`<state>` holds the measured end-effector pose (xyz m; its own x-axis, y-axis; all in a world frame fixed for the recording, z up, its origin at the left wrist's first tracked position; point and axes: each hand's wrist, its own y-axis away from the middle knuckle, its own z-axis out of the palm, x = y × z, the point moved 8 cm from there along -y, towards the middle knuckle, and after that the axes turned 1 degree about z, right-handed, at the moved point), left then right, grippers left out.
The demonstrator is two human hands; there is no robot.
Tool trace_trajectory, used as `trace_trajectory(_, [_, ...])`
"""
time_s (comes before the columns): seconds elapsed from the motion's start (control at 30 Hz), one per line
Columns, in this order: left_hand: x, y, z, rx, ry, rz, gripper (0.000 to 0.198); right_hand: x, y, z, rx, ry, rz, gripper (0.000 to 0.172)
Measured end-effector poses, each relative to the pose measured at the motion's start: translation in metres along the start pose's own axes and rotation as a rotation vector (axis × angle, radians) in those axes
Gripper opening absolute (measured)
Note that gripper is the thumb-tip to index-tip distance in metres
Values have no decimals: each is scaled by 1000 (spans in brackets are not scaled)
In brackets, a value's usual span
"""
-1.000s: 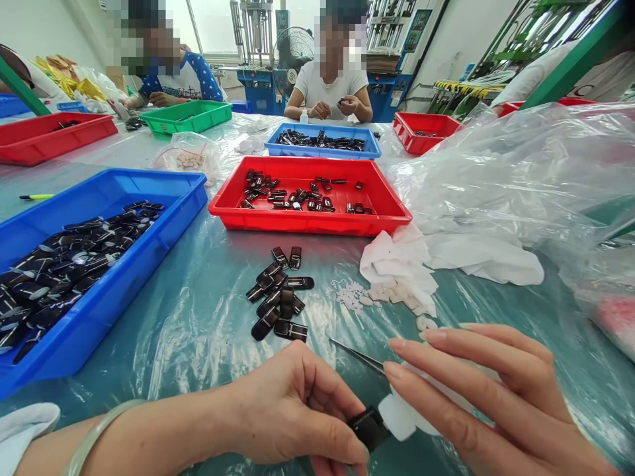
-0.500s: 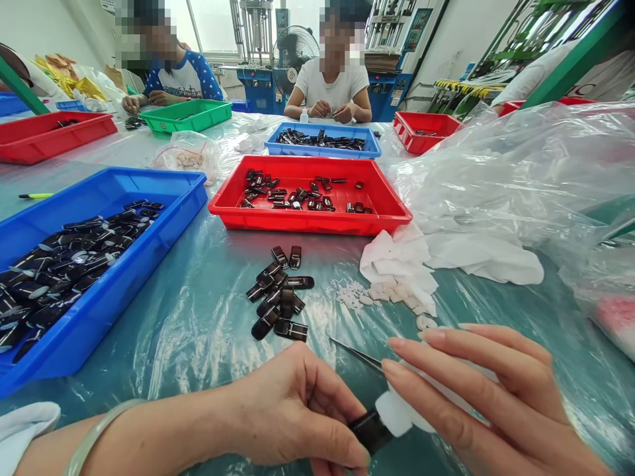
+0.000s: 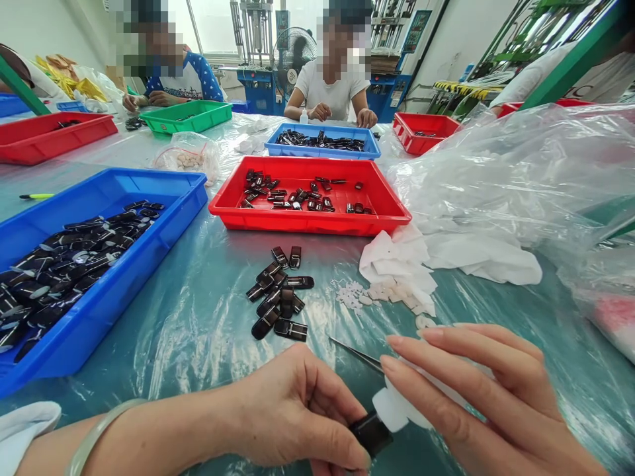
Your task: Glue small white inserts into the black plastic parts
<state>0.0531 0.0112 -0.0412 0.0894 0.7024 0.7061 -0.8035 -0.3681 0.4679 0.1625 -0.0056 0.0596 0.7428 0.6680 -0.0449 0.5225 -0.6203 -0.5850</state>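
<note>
Between the thumb and fingers of my left hand [image 3: 302, 416] is a small glossy black plastic piece [image 3: 373, 435], low in the view. My right hand [image 3: 489, 390], fingers stretched forward, has a wad of white cloth or tissue [image 3: 391, 408] under it, pressed against the piece's end; its thumb is hidden. A thin pointed metal tool, seemingly tweezers [image 3: 354, 352], sticks out past the right fingertips; its back end is covered. Beyond my hands lies a loose pile of similar black pieces [image 3: 286, 301].
A blue tray [image 3: 173, 231] full of black pieces stands left, a red tray [image 3: 307, 225] ahead. White tissue [image 3: 397, 264], small pale bits [image 3: 350, 294] and clear plastic sheeting [image 3: 506, 178] lie right. Two co-workers [image 3: 332, 89] [image 3: 186, 79] sit across the table.
My hands have barely moved; the white wad has shifted very slightly on the black piece's end. Across the table, a co-worker's hand has moved outward, away from the other hand.
</note>
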Motion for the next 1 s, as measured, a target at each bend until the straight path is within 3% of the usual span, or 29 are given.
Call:
trace_trajectory(0.4, [3, 0, -1, 29, 25, 8, 14, 5, -2, -2, 1, -77, 13, 34])
trace_trajectory(0.8, [4, 3, 2, 16, 13, 5, 15, 7, 0, 7, -77, -38, 18, 40])
trace_trajectory(1.0, [6, 1, -2, 69, 30, 42, 13, 25, -7, 10, -37, -54, 94, 34])
